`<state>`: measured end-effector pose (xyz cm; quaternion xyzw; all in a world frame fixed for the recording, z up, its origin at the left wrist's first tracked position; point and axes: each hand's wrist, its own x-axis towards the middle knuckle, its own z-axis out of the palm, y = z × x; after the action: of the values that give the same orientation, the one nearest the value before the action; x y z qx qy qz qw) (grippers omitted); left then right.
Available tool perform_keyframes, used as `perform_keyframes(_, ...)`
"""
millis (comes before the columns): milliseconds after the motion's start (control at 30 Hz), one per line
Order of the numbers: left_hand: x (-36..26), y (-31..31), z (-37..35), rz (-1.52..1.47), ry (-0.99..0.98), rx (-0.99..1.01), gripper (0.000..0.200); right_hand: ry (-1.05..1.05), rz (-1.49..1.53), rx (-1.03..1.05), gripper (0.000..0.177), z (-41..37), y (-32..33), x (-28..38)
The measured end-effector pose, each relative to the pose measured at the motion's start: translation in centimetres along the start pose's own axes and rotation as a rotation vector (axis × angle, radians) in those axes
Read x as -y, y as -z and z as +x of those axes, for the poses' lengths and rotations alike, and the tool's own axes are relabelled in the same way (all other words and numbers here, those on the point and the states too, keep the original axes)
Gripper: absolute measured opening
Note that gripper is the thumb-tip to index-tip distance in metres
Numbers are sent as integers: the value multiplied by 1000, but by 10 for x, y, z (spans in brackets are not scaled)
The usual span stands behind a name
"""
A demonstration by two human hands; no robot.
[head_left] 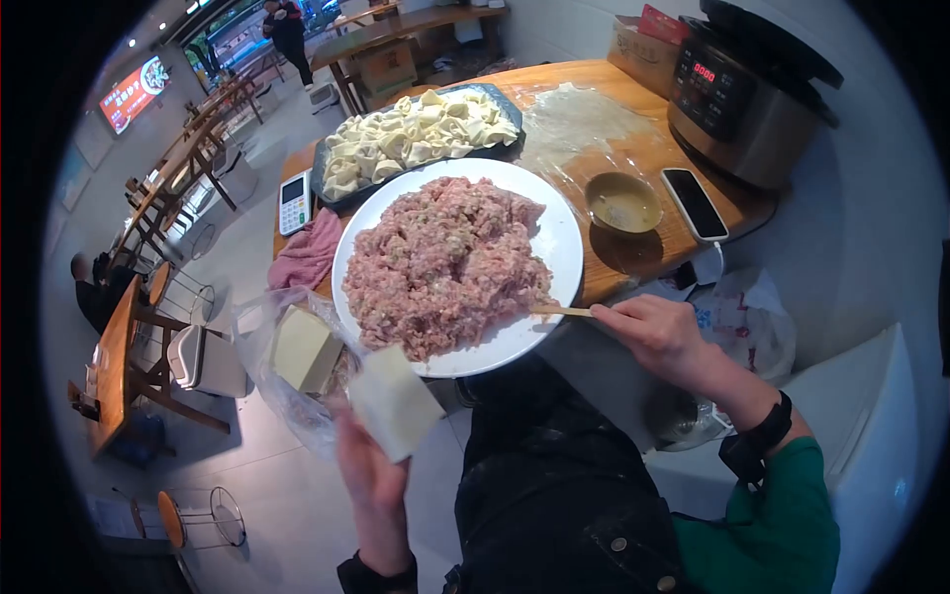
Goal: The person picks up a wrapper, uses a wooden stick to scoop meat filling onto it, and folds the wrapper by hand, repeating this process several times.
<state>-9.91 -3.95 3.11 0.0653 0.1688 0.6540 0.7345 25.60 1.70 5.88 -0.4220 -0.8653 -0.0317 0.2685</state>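
A large white plate [562,233] holds a mound of minced meat [445,262]. My right hand [653,337] is closed on a thin wooden stick [562,311], whose far end touches the meat at the plate's right edge. Below the plate's lower left, my left hand [368,460] holds a pale square wrapper [396,401], slightly blurred. Beside it, a stack of wrappers [305,348] sits in a clear plastic bag [259,342]. Behind the plate, a dark tray [505,99] is heaped with folded dumplings [421,137].
A small bowl [623,203] and a phone [695,204] lie right of the plate, near a cooker [742,109]. A card terminal [295,204] and pink cloth [305,249] are at left. People are in the background.
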Motion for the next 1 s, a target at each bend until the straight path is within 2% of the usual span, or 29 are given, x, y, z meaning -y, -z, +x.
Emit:
perform_keyframes(33,14,1,-4,-4,4,1,40,7,-42,-12,38,0,0,-1)
perform_keyframes(100,37,6,-10,241,86,-200,38,6,-85,-10,37,0,1,-4)
perform_keyframes(133,43,16,-12,88,137,-163,35,8,-123,-9,37,0,1,-5)
perform_keyframes(300,64,29,-8,-12,243,-217,35,8,-115,79,36,-2,-1,-12)
perform_keyframes(433,79,39,-3,167,332,-271,40,75,-107,32,38,8,6,-13)
perform_keyframes(533,90,33,2,139,359,-271,40,126,-111,39,40,13,-5,-19)
perform_keyframes(767,103,11,19,196,296,-277,38,125,-116,122,38,19,-13,-23)
perform_keyframes(867,108,0,25,187,279,-266,39,51,-70,210,36,19,-12,-17)
perform_keyframes(1000,111,-13,26,132,266,-228,40,-3,270,264,38,11,-22,1)
